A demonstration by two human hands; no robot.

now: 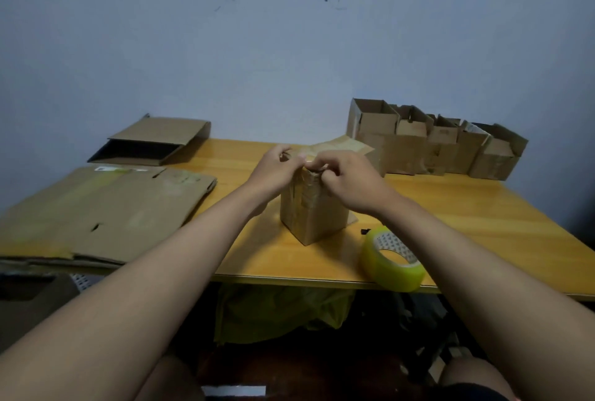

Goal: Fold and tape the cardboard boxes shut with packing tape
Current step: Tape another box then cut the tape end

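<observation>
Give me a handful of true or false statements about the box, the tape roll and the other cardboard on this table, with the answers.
1. Both hands, left and right, are at the top of the small box. True.
2. The tape roll is in the right hand. False: it lies on the table, near the front edge.
3. A row of open boxes stands along the wall. True.
4. The flattened cardboard lies to the right of the small box. False: it lies to the left.

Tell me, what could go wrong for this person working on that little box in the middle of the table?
The tape roll sits at the table's near edge, close under the right forearm; a nudge might knock it off. Both hands, left hand and right hand, pinch at the top of the small box, which stands unbraced and might tip.
</observation>
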